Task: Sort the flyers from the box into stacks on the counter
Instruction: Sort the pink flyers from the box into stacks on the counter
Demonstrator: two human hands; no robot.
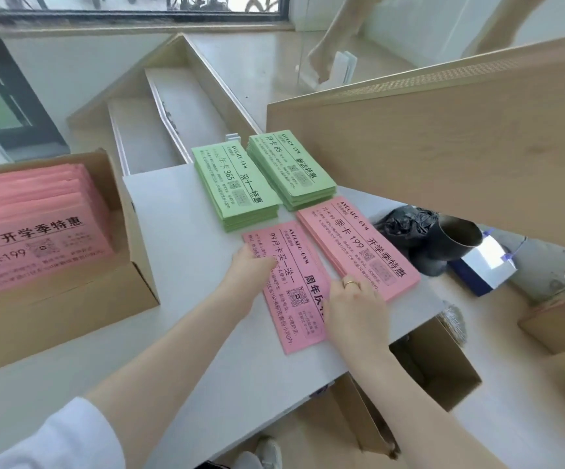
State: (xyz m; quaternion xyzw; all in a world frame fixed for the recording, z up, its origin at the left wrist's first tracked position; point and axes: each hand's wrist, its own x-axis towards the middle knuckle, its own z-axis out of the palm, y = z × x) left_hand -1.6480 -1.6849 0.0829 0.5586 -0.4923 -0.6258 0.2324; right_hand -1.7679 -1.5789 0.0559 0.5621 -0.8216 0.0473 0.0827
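Observation:
A cardboard box (139, 275) at the left holds a pile of pink flyers (34, 228). On the white counter (179, 238) lie two green stacks, the left green stack (235, 187) and the right green stack (291, 169). In front of them are two pink stacks: the near pink stack (291, 286) and the right pink stack (359, 245). My left hand (249, 269) rests on the near pink stack's left edge, fingers over it. My right hand (355, 309), with a ring, lies flat on that stack's right side, touching the right pink stack's corner.
A black plastic bag and a dark cup (457, 242) sit right of the pink stacks, beside a small blue-and-white box (484, 265). A large wooden panel (443, 137) rises at the right. An open cardboard box (437, 363) stands below the counter edge. Shelving (172, 106) lies behind.

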